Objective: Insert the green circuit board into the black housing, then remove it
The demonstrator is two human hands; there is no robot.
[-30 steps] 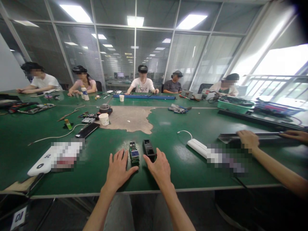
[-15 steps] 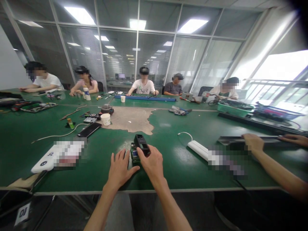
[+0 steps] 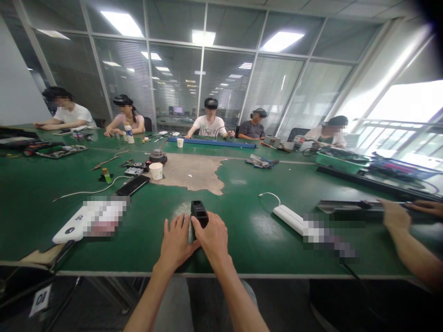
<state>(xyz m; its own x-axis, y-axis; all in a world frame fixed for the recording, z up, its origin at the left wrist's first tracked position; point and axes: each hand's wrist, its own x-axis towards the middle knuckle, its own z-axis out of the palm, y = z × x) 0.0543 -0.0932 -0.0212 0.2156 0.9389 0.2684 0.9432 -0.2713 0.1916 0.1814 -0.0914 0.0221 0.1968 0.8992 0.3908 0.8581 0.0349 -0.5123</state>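
Note:
A black, boxy plastic device casing with openings at its far end stands on the green table in front of me. My right hand is wrapped round its right side and near end, thumb on top, hiding much of it. Close on the left, my left hand lies with its fingers stretched forward on the table and its thumb reaching to the casing's near end. Whether that thumb touches the casing, I cannot tell. No circuit board shows beside the casing.
A white power strip lies to the right, near a co-worker's hand on a long dark metal piece. Left are a black phone, a paper cup and a white case. Other people sit across the table.
The casing has turned more upright and sits lower; the green circuit board seen at its left side no longer shows. My hands have drawn closer together. The co-worker's hand has moved right.

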